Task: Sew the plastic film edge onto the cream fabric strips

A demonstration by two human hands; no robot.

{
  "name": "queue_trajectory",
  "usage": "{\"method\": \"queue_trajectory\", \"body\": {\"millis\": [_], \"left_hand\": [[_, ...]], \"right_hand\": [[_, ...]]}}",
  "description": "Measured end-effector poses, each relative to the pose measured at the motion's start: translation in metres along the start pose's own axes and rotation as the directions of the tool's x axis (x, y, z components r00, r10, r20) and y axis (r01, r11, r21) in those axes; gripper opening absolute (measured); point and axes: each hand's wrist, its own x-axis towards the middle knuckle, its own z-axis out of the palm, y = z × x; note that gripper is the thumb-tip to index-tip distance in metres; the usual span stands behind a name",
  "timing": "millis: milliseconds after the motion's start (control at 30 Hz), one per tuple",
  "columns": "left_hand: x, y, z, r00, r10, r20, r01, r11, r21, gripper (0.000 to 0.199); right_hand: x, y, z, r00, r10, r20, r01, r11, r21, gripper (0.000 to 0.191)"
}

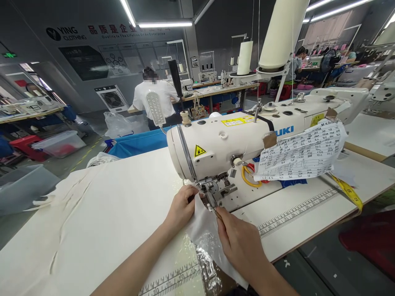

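A white piece of fabric (205, 230) hangs from the needle area of a white JUKI sewing machine (216, 142) toward the table's front edge. My left hand (182, 207) is closed at the fabric's upper left edge, its fingertips close beside the presser foot (210, 197). My right hand (239, 238) is on the fabric's right side, fingers curled and thumb and forefinger pinched together near the foot. A small, thin thing shows at those fingertips, too small to name. Under the fabric, shiny clear tape (208, 267) covers part of the table edge.
White cloth (46, 230) lies along the table's left side. A handwritten paper sheet (302, 152) hangs on the machine. Yellow-handled scissors (249, 176) lie behind the foot; a yellow tape measure (347, 191) hangs at right. Thread cones (282, 37) stand above. A person (154, 96) works beyond.
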Motion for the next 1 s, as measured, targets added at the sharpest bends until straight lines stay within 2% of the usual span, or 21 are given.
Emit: {"method": "queue_trajectory", "body": {"millis": [433, 767, 1000], "left_hand": [[-0.0001, -0.0011, 0.0008, 1.0, 0.004, -0.013, -0.004, 1.0, 0.005, 0.018], [0.0, 0.0013, 0.0034, 0.995, 0.097, -0.024, -0.093, 0.989, 0.116, 0.013], [0.0003, -0.0029, 0.0007, 0.998, 0.056, -0.009, -0.055, 0.995, 0.082, 0.011]], "right_hand": [[0.0014, -0.0006, 0.002, 1.0, -0.001, -0.006, 0.001, 0.999, -0.035, 0.032], [0.0015, -0.0018, 0.0054, 1.0, 0.001, 0.009, 0.0, 0.997, -0.077, 0.03], [0.0017, -0.003, 0.0029, 1.0, 0.0, 0.011, 0.0, 0.999, -0.052, 0.031]]}}
